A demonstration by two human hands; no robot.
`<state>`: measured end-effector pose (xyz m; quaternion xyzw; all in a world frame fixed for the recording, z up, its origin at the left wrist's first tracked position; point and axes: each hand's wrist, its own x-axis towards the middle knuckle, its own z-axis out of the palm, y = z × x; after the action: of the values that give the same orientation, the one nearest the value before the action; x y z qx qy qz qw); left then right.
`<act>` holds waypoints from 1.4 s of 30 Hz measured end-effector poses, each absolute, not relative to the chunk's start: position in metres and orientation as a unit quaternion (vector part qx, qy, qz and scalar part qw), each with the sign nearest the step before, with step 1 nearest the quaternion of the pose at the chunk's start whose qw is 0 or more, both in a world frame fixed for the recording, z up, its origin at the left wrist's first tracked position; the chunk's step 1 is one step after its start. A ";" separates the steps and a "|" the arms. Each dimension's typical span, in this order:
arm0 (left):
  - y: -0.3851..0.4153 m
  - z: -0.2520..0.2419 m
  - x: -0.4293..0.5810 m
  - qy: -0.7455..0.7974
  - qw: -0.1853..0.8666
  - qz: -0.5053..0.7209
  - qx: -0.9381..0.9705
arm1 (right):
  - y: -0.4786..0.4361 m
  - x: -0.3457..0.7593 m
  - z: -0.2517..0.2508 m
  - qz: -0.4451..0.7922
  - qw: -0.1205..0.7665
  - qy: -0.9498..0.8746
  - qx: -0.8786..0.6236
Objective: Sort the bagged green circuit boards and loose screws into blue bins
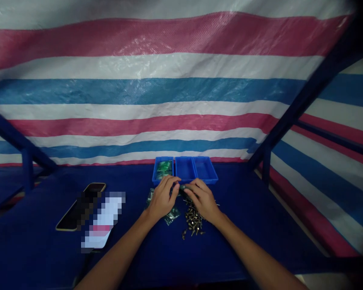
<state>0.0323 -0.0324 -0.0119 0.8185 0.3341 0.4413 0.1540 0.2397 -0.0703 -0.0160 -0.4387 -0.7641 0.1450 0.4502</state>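
My left hand and my right hand meet over the table, just in front of the blue trays. A small dark green plastic bag is between their fingertips, with the right fingers pinched on its right side. My left fingers curl at its other side; their exact contact is partly hidden. Beneath my right hand lies a loose heap of brass-coloured screws. Small green-tinted plastic bags lie under and beside my left hand. What the held bag contains is too small to tell.
Behind my hands, a blue tray holds green packets; two more blue compartments adjoin it. Two phones lie left, one dark, one bright-screened. Blue frame bars and striped sheeting enclose the blue table.
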 end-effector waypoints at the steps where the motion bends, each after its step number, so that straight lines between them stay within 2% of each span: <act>1: -0.033 -0.012 0.033 0.340 0.173 0.422 0.823 | -0.069 0.239 -0.018 0.167 0.475 -0.742 -0.444; 5: -0.035 -0.016 0.040 0.347 0.254 0.351 0.832 | -0.064 0.239 -0.023 0.228 0.539 -0.657 -0.476; 10: -0.034 -0.018 0.048 0.349 0.347 0.360 0.793 | -0.060 0.239 -0.029 0.282 0.558 -0.611 -0.486; 23: -0.029 -0.026 0.050 0.359 0.406 0.404 0.737 | -0.058 0.240 -0.027 0.325 0.524 -0.634 -0.467; 42: -0.030 -0.026 0.053 0.353 0.420 0.401 0.734 | -0.060 0.238 -0.028 0.281 0.517 -0.662 -0.465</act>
<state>0.0526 -0.0305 -0.0258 0.7339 0.3525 0.4010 0.4199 0.2384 -0.0601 -0.0279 -0.4647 -0.6618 0.2808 0.5169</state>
